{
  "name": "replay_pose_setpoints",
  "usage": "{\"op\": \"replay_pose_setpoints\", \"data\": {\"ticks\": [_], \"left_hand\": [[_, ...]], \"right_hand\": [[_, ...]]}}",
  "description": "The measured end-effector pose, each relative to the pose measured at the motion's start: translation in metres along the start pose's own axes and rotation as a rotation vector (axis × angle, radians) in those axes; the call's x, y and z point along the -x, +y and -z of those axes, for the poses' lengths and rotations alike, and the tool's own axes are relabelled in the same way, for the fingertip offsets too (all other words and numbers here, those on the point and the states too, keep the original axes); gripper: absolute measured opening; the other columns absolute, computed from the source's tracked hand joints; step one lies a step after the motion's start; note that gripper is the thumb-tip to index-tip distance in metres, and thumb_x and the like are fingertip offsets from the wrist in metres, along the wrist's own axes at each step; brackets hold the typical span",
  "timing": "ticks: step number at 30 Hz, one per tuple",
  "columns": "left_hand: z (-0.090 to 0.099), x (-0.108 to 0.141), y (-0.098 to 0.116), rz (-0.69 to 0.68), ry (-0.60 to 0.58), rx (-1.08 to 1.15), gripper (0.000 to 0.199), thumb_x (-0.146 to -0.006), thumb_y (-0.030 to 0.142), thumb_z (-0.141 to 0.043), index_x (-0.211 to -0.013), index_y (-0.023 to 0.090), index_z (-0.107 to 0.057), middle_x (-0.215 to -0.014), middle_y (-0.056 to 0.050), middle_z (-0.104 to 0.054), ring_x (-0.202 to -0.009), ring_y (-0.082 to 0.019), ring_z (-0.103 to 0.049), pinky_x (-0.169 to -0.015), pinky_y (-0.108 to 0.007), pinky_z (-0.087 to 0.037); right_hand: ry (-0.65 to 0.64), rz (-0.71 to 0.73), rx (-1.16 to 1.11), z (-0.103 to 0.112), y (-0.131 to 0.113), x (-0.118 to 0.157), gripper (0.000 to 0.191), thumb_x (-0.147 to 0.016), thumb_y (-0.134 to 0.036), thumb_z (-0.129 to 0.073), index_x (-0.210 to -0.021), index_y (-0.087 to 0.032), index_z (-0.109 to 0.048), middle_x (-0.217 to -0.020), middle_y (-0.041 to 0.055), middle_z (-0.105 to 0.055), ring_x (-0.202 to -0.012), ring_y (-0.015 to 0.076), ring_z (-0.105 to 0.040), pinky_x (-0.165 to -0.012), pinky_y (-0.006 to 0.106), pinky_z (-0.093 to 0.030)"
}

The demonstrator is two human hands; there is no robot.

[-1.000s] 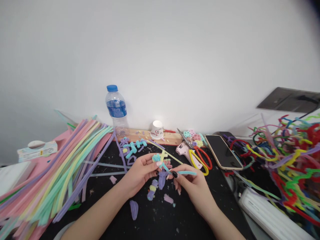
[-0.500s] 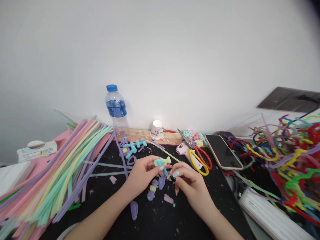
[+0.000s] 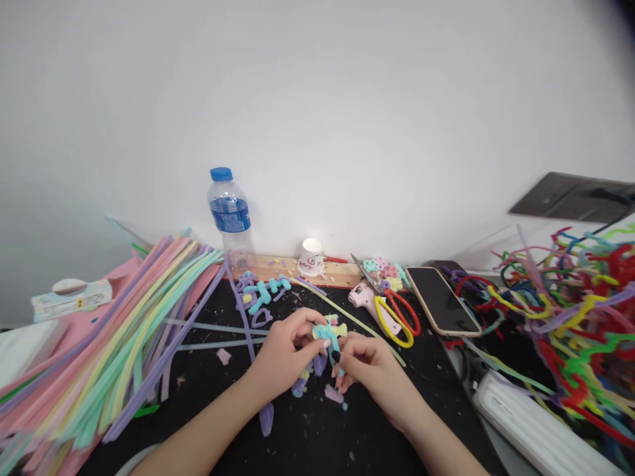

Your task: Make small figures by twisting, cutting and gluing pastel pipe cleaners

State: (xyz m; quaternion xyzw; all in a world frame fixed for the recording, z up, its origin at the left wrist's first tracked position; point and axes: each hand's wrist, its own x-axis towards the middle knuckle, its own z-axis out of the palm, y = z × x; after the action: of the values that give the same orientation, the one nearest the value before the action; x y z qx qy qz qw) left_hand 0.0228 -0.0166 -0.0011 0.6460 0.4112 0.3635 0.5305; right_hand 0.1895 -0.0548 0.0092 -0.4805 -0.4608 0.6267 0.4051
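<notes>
My left hand (image 3: 290,347) is closed on a small fuzzy piece (image 3: 327,332) in blue, yellow and pink, held between thumb and fingers above the black mat. A blue strand hangs from this piece down towards my right hand (image 3: 370,370). The right fingers are pinched together at the strand, with a small black thing at the thumb, too small to make out. Partly hidden beneath the hands lie purple and yellow fuzzy bits (image 3: 300,385). A pale purple scrap (image 3: 334,394) rests just below the fingers.
Pastel pipe cleaners (image 3: 143,330) are heaped at left, near a bottle (image 3: 231,215). A paper cup (image 3: 311,256) stands by the wall. Scissors (image 3: 397,320), a glue gun (image 3: 364,297) and a phone (image 3: 443,301) lie to the right, beside tangled bright pipe cleaners (image 3: 590,330) and a white power strip (image 3: 540,426).
My right hand has moved slightly left and down, closer to my left hand. The fuzzy piece has turned, and its blue strand now shows hanging down between the hands.
</notes>
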Motion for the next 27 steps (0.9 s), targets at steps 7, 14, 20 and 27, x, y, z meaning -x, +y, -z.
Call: {"op": "replay_pose_setpoints", "data": {"ticks": [7, 14, 20, 27], "left_hand": [[0.0002, 0.0014, 0.0023, -0.045, -0.007, -0.042, 0.008, -0.078, 0.022, -0.057, -0.086, 0.018, -0.054, -0.073, -0.001, -0.065, -0.067, -0.015, -0.058, -0.060, -0.023, -0.041], [0.0009, 0.0026, -0.0002, -0.072, 0.002, -0.049, 0.012, -0.076, 0.029, -0.060, -0.081, 0.018, -0.058, -0.069, -0.001, -0.064, -0.066, -0.016, -0.058, -0.062, -0.025, -0.043], [0.0028, 0.0014, -0.0014, -0.106, -0.048, -0.143, 0.006, -0.078, 0.024, -0.057, -0.081, 0.019, -0.057, -0.070, 0.000, -0.063, -0.064, -0.014, -0.055, -0.062, -0.024, -0.040], [0.0055, 0.0019, 0.0057, -0.144, -0.110, -0.240, 0.004, -0.079, 0.018, -0.054, -0.080, 0.019, -0.058, -0.068, 0.001, -0.059, -0.061, -0.012, -0.051, -0.060, -0.022, -0.037]], "right_hand": [[0.019, -0.039, -0.015, -0.0018, -0.0017, 0.0005, 0.028, -0.069, -0.032, -0.068, -0.053, -0.011, -0.061, -0.060, -0.0004, -0.057, -0.047, 0.0093, -0.058, -0.049, 0.022, -0.049], [0.021, -0.067, -0.045, -0.0003, 0.0017, -0.0003, 0.029, -0.069, -0.036, -0.068, -0.056, -0.012, -0.059, -0.055, -0.0010, -0.058, -0.046, 0.0094, -0.058, -0.049, 0.021, -0.049], [0.092, -0.134, -0.154, -0.0030, 0.0012, -0.0002, 0.031, -0.063, -0.034, -0.075, -0.071, -0.015, -0.052, -0.061, -0.0033, -0.061, -0.051, 0.0122, -0.064, -0.052, 0.022, -0.051], [0.024, -0.136, -0.223, -0.0011, -0.0034, 0.0030, 0.032, -0.077, -0.042, -0.063, -0.094, -0.019, -0.049, -0.070, -0.0038, -0.059, -0.057, 0.0156, -0.069, -0.051, 0.022, -0.053]]}}
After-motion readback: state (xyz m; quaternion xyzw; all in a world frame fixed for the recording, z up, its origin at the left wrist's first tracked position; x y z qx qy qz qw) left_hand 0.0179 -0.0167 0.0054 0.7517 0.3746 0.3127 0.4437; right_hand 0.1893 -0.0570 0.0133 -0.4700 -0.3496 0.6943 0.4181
